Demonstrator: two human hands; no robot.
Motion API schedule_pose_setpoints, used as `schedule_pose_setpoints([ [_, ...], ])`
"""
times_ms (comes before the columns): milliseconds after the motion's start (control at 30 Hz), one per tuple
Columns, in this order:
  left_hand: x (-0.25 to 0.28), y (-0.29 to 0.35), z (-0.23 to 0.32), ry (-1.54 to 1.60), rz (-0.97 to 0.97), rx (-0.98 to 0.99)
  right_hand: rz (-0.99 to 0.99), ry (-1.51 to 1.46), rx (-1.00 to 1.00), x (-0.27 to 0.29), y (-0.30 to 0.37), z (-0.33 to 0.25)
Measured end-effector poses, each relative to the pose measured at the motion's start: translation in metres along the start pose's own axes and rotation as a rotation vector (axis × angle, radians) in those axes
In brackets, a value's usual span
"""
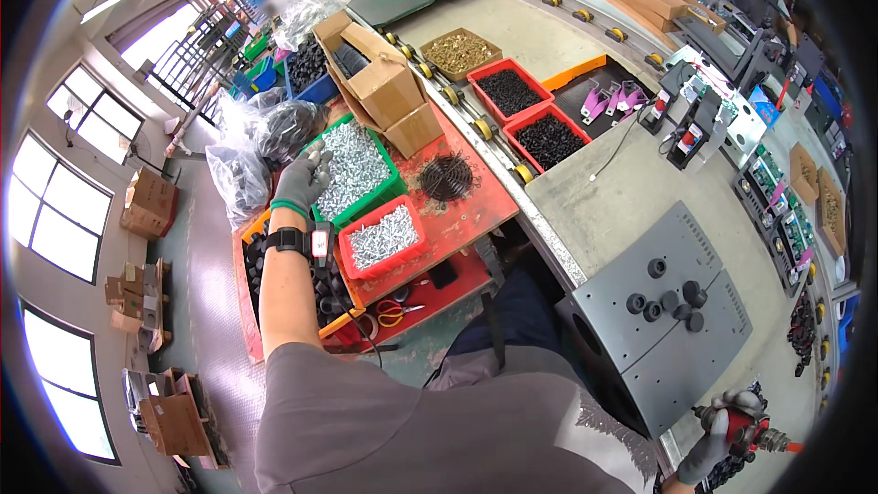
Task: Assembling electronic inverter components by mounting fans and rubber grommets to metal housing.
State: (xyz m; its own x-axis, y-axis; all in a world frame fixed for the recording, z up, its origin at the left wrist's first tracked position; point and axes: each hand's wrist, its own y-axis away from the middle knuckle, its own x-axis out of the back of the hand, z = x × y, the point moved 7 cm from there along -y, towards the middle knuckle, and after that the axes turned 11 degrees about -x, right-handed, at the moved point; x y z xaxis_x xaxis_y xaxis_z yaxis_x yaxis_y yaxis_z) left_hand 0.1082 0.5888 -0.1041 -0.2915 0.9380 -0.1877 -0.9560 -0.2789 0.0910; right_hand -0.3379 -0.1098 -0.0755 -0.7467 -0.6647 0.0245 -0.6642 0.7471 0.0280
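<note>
At the lower right, the right hand (706, 459), gloved, grips a red power tool (750, 434) near the grey panel (608, 320), on which black round pieces (670, 300) sit. Farther along, a red bin (393, 263) of small silver parts stands on the red bench (485, 201), beside a green bin (375, 205) of silver screws (358, 163), over whose left edge the gloved left hand (302, 183) reaches, fingers bent close together, though whether they hold anything I cannot tell. Beyond stands an open cardboard box (389, 87).

Silver screws (357, 165) fill green bin (391, 190), red tool (750, 434) held
</note>
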Motion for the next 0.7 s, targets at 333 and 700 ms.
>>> schedule_pose_setpoints([
  [333, -0.004, 0.008, 0.015, -0.282, -0.016, -0.022, -0.042, -0.053, 0.036, 0.007, -0.001, 0.008],
  [700, -0.129, 0.051, 0.026, 0.295, -0.417, 0.129, 0.169, -0.051, -0.208, 0.023, -0.005, 0.031],
])
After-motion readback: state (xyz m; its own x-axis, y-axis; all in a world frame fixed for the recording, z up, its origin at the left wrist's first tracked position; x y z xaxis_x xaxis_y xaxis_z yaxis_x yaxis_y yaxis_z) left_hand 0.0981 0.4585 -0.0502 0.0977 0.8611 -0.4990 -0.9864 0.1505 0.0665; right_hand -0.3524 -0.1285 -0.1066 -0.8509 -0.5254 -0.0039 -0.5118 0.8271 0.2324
